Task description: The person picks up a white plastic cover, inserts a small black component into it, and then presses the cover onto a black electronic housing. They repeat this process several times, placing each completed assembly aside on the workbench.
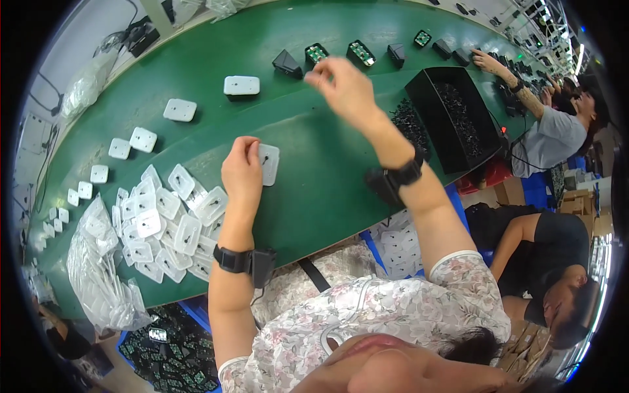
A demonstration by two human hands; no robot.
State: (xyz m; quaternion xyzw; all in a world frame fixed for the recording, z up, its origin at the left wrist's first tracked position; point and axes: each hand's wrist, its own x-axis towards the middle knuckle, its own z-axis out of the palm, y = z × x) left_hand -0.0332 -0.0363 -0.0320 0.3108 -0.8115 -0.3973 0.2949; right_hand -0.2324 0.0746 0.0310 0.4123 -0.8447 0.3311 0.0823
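Observation:
My left hand [242, 171] is closed, its fingers at the left edge of a white plastic cover [269, 165] with a dark mark in its middle. My right hand [346, 90] is over the far side of the bench, fingers curled together; whatever they may hold is hidden. Just beyond it is an open black housing with a green circuit board [317, 51], partly covered by the hand. A black angular housing [287, 64] sits to its left, and another open housing with a board [361, 54] to its right. Left of my left hand lies a heap of white covers [187, 234].
White-topped units [242, 86] line the green bench [314, 223] toward the left. A black bin [433, 128] of small dark parts stands at right, loose parts beside it. A plastic bag [98, 275] lies left. Another person's hand [491, 64] works at far right.

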